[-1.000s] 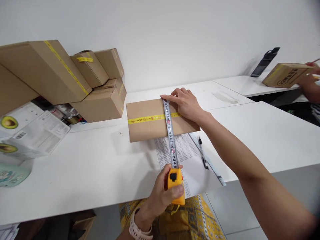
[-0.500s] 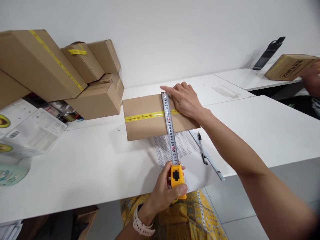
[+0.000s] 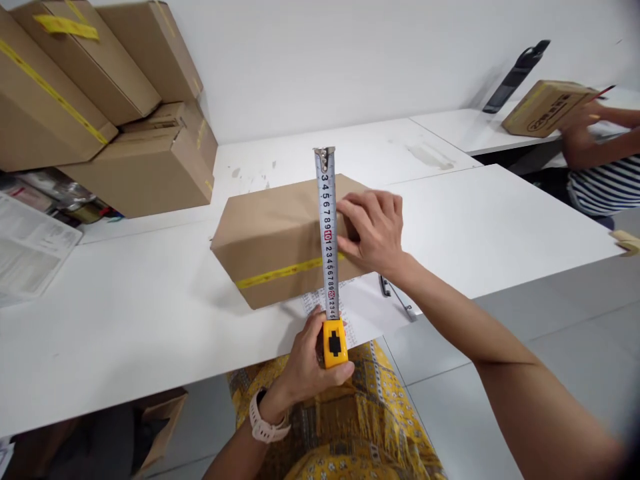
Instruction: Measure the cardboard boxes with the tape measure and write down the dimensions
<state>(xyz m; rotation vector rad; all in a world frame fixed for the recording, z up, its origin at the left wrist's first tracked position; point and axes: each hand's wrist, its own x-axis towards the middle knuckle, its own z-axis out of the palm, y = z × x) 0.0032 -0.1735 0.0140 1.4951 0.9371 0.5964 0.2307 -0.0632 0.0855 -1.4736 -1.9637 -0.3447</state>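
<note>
My left hand point(image 3: 303, 363) is closed round a yellow tape measure point(image 3: 335, 352). Its metal blade point(image 3: 329, 260) sticks out away from me, and the hooked end stands free above the far side of a brown cardboard box point(image 3: 270, 230). My right hand point(image 3: 375, 227) grips the box by its right end, close beside the blade. Yellow tape crosses the face nearest me, and the box appears tilted on the table. A printed sheet point(image 3: 363, 320) lies partly beneath it, and a pen point(image 3: 385, 285) pokes out by its right end.
Stacked cardboard boxes point(image 3: 145, 170) stand at the left against the wall, with a white printed box point(image 3: 37, 247) nearer me. On the right are a dark bottle point(image 3: 515, 80) and another person's hand point(image 3: 580, 127) at a carton point(image 3: 540, 110). The white table point(image 3: 150, 313) ends just before my lap.
The box has been tipped, so another broad face shows. My right hand has moved from the blade's hook to the box's end. The hook now stands free of the box, and the view has shifted.
</note>
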